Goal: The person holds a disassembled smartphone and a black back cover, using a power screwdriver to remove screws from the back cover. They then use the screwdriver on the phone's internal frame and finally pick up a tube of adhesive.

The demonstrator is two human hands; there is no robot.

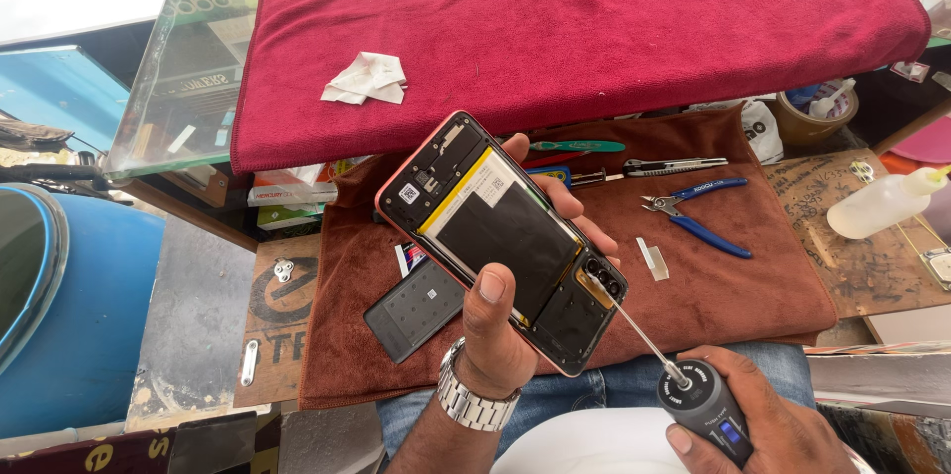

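Note:
My left hand grips an opened smartphone with its back cover off, the black battery and dark inner plates showing, thumb pressed on the battery. A metal watch sits on that wrist. My right hand holds a black electric screwdriver at the lower right. Its thin bit reaches up-left and its tip meets the phone's frame near the camera lenses.
A brown cloth on the lower bench carries blue-handled pliers, a utility knife, a green-handled tool and a dark phone back cover. A red towel with a crumpled tissue covers the glass counter. Squeeze bottle at right.

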